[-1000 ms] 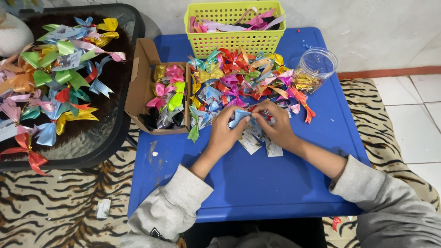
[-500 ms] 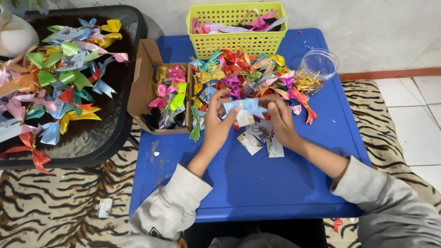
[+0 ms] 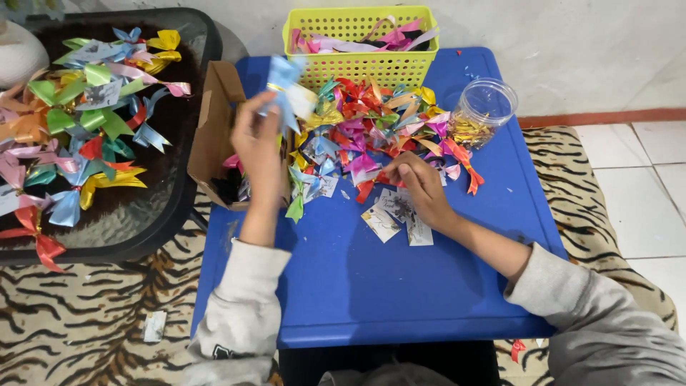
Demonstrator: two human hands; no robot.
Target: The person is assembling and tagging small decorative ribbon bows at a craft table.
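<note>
Currently left hand [image 3: 259, 143] raised above the cardboard box [image 3: 214, 136], grip pinching a light-blue ribbon bow [image 3: 284, 80]. Right hand [image 3: 423, 187] rests on the blue bench [image 3: 371, 279], fingers curled over small cards [image 3: 391, 218] beside the bow pile [image 3: 379, 125].

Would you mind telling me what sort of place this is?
Probably a home floor used for craft work: a low blue table on a tiger-striped rug, piled ribbon bows, tiled floor beside.

A yellow perforated plastic basket [image 3: 361, 43] of ribbon strips stands at the blue surface's [image 3: 400, 286] far edge, a clear round plastic jar [image 3: 484, 111] just beside it, a tiger-striped rug [image 3: 78, 314] beneath.
</note>
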